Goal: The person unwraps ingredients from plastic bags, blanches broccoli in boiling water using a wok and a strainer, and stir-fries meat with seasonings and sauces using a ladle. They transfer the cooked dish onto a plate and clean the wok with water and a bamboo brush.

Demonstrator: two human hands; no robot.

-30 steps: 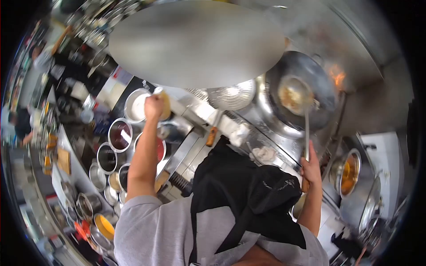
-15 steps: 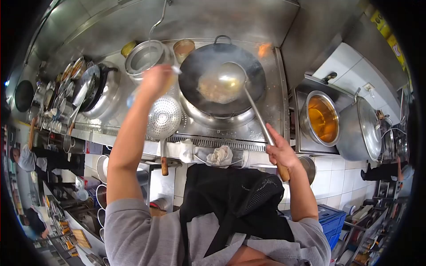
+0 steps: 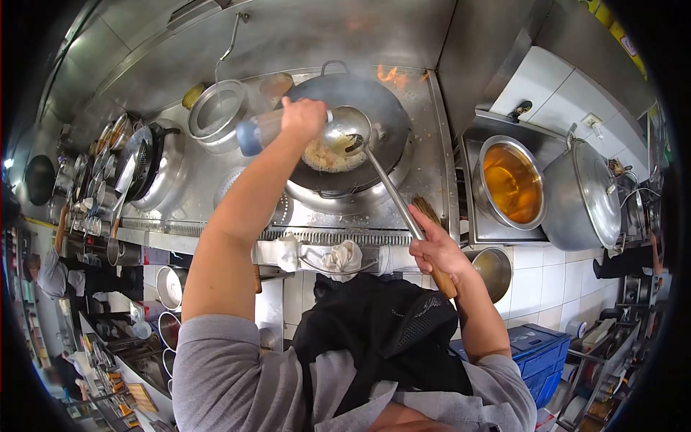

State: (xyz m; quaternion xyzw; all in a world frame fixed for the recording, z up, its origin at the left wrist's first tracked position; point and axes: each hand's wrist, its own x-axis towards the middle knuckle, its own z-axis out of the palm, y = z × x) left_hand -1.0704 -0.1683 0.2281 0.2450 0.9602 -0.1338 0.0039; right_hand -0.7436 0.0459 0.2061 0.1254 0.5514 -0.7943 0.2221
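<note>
My left hand (image 3: 304,119) is closed round a bottle (image 3: 259,132) tipped on its side, its mouth at the ladle's bowl. The long ladle (image 3: 396,194) is in my right hand (image 3: 439,252), its wooden handle end below my fingers. The ladle bowl is over the black wok (image 3: 378,108), and dark liquid shows in it. Pale food in bubbling liquid (image 3: 327,158) lies in the wok. Under my left forearm, a perforated skimmer (image 3: 284,209) is mostly hidden.
Flames (image 3: 392,75) rise behind the wok. A strainer on a pot (image 3: 217,111) stands at the back left. To the right are a bowl of orange oil (image 3: 512,183) and a large lidded pot (image 3: 583,194). Pans crowd the left counter. People appear at both edges.
My left hand has moved right with the bottle, from beside the wok to the ladle bowl. Dark liquid now shows in the ladle. Flames behind the wok are larger, and the whole view has shifted.
</note>
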